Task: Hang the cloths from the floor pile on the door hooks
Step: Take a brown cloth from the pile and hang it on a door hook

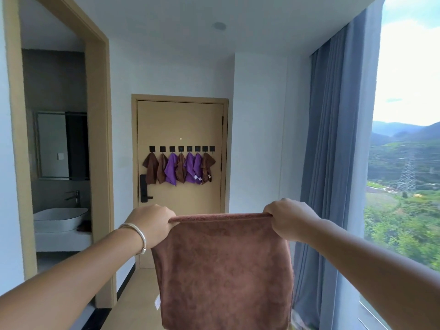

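Both hands grasping one brown cloth (223, 270) by its top corners: left hand (152, 222) on the left corner, right hand (289, 219) on the right, cloth hanging flat at 6 o'clock. Door (181, 120) at 12 o'clock; seven of eight black hooks (181, 148) carry brown and purple cloths (178, 167), rightmost hook (212, 148) bare.

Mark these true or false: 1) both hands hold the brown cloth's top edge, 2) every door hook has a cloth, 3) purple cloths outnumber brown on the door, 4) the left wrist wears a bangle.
1. Both hands hold the brown cloth by its top edge. True: left hand and right hand grip the two upper corners.
2. Every door hook holds a cloth. False: the rightmost hook is bare.
3. Purple cloths outnumber brown on the door. False: three purple, four brown.
4. The left wrist wears a bangle. True.
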Action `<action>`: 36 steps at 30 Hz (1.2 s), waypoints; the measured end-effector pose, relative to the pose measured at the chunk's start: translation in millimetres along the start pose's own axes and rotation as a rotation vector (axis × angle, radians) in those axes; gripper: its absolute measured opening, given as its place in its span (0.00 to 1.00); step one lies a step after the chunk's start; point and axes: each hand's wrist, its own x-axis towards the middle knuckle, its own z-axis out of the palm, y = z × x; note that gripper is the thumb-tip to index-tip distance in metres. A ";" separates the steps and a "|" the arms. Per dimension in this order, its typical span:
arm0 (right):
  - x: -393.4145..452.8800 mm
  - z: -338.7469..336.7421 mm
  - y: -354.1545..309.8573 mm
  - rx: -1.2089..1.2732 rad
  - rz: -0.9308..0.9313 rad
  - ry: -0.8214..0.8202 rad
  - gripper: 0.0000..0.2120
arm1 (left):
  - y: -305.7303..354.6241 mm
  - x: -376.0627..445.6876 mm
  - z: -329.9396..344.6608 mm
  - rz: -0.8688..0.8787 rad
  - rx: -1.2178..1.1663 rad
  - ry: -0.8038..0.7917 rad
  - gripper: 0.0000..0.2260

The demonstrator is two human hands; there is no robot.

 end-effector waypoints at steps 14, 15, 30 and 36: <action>178.0 88.9 60.1 0.073 -0.061 0.032 0.22 | -11.9 152.8 77.7 -0.070 0.049 -0.030 0.16; 192.2 95.7 69.1 0.086 -0.059 0.036 0.22 | -10.2 167.5 84.1 -0.063 0.053 -0.021 0.16; 409.9 214.6 128.3 0.116 -0.069 -0.028 0.22 | -27.4 346.0 202.1 -0.113 0.120 -0.105 0.18; 491.9 254.9 104.1 0.051 -0.074 -0.036 0.23 | -86.1 405.6 254.7 -0.088 0.088 -0.079 0.17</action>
